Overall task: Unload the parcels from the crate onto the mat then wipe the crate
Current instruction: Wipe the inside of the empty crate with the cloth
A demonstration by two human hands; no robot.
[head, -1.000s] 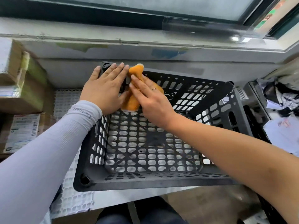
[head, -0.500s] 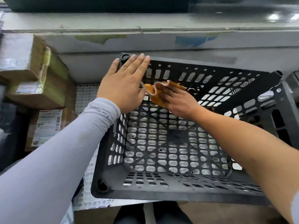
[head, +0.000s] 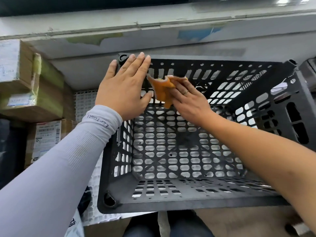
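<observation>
Head view, looking down. Black perforated crate (head: 196, 200) in the middle, nothing inside but slotted floor and walls, resting on a white lattice mat (head: 84, 101) that shows at its left side and near corner. Left hand (head: 125, 88), sleeved in pale grey to the wrist, laid flat over the crate's far left corner, fingers straight and close together, thumb down along the inner wall; pressing, not gripping. Right hand (head: 188, 98), bare-armed, ring on one finger, reaching inside and pressing an orange cloth (head: 163, 88) against the inner face of the far wall, just beside the left hand; fingers mostly extended over the cloth, tips hidden under a fold, so a pinch cannot be ruled out. Cardboard parcels (head: 29, 86) stacked at the left edge, well apart from the crate; whether on the mat cannot be told. Lower labelled box (head: 46, 139) beneath them, partly behind the left sleeve. Pale ledge (head: 171, 40) with flaking paint behind the crate.
</observation>
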